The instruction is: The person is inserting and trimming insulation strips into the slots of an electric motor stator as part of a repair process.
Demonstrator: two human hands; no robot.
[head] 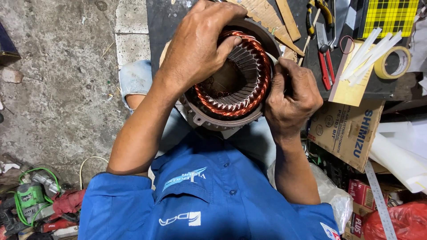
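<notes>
A round motor stator [235,95] with copper windings around its slotted steel core rests in a grey metal housing on my lap. My left hand [200,40] lies over the top left rim, thumb pressing inside against the copper coils. My right hand [291,98] is closed at the right rim, pinching something small and pale against the winding; what it holds is mostly hidden by the fingers. My blue work shirt [204,200] fills the bottom of the view.
A dark workbench [311,62] behind the stator carries red-handled snips [327,62], yellow-handled pliers [320,11], white strips [367,55], a tape roll [393,62] and wood scraps [275,20]. Cardboard boxes [347,131] stand at right. A green power tool [31,198] lies on the concrete floor at lower left.
</notes>
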